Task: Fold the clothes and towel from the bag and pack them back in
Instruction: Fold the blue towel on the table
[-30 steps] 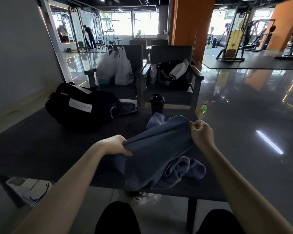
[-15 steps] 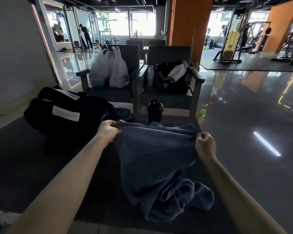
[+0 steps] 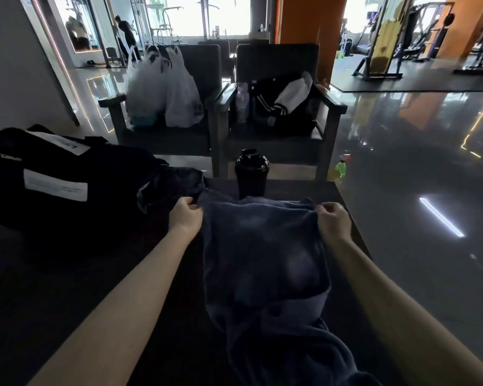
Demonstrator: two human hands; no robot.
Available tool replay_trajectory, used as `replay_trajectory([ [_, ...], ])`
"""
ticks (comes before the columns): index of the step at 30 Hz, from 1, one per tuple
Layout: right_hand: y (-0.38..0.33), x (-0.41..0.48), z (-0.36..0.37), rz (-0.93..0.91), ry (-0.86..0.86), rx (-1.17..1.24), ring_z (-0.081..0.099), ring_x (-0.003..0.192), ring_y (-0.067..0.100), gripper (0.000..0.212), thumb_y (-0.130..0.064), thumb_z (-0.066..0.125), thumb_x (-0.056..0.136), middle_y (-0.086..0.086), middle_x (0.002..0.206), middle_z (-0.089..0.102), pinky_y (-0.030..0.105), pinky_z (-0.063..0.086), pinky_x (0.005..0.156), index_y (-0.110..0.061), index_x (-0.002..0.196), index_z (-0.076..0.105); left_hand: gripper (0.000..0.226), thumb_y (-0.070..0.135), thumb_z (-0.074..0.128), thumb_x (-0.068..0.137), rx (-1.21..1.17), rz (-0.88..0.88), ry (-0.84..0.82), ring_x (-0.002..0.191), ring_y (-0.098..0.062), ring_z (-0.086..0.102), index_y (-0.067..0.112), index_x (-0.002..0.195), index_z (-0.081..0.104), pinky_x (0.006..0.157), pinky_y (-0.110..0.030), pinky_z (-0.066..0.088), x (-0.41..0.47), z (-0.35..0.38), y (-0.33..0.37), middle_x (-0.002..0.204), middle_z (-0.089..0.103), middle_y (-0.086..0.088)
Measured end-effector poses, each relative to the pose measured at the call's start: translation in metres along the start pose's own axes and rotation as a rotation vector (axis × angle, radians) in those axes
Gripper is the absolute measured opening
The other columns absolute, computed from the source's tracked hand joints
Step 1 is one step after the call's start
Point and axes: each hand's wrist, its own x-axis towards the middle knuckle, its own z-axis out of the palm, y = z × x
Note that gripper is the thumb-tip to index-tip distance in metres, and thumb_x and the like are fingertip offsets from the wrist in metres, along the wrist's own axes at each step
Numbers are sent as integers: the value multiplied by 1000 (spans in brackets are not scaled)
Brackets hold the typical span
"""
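You've got the towel (image 3: 262,260) by its far edge, one end in each hand. Your left hand (image 3: 186,215) pinches the left end and your right hand (image 3: 333,221) pinches the right end, fingers curled round the cloth on both sides. The hands are well apart, with that edge pulled fairly straight between them.

From there the towel runs back toward you over the dark table (image 3: 67,274). The far part lies fairly flat. The near part is all bunched up and rumpled, close to your side of the table and a bit to the right.

The black bag (image 3: 53,185) sits on the table off to your left, white labels showing on its side. At its right end there's a dark piece of clothing (image 3: 176,182), just beside your left hand. Can't tell if it's half in the bag or lying next to it, too dark there.

A black shaker bottle (image 3: 251,174) stands upright at the far edge of the table, just behind the towel's edge and roughly between your hands.

Past the table are two armchairs (image 3: 279,65) side by side. The left one holds white plastic bags (image 3: 165,90). The right one holds a black jacket (image 3: 285,107) with white stripes and a clear water bottle (image 3: 241,101) standing at its left arm. A green bottle (image 3: 340,168) sits on the shiny floor (image 3: 416,162) near that chair's right front leg.
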Motion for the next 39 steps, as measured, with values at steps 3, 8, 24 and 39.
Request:
replay_trajectory([
  [3,23,-20,1,-22,-102,-37,53,91,17,25,-18,53,93,4,101,58,27,39,75,-8,115,55,49,18,52,95,44,25,-118,121,-22,50,10,142,38,84,-23,37,-30,15,-22,139,49,-6],
  [8,51,-73,-20,-119,-158,-105,55,92,19,20,-19,59,89,3,101,60,28,41,74,-10,107,59,38,19,51,96,73,71,-203,119,-20,51,11,134,49,91,-24,40,-99,19,-58,132,54,-4],
  [24,87,-222,-104,-276,-503,-289,56,69,14,9,-19,71,82,-1,75,61,23,42,60,-14,79,64,25,36,51,93,484,69,-270,103,-27,50,13,97,58,73,-33,39,-254,14,-76,104,53,-5],
  [39,72,-261,-125,507,-352,469,60,71,26,11,-10,57,91,18,84,63,31,47,59,0,94,61,39,20,49,93,179,72,-418,111,-27,54,13,131,48,91,-37,47,-277,-6,-58,127,54,-10],
])
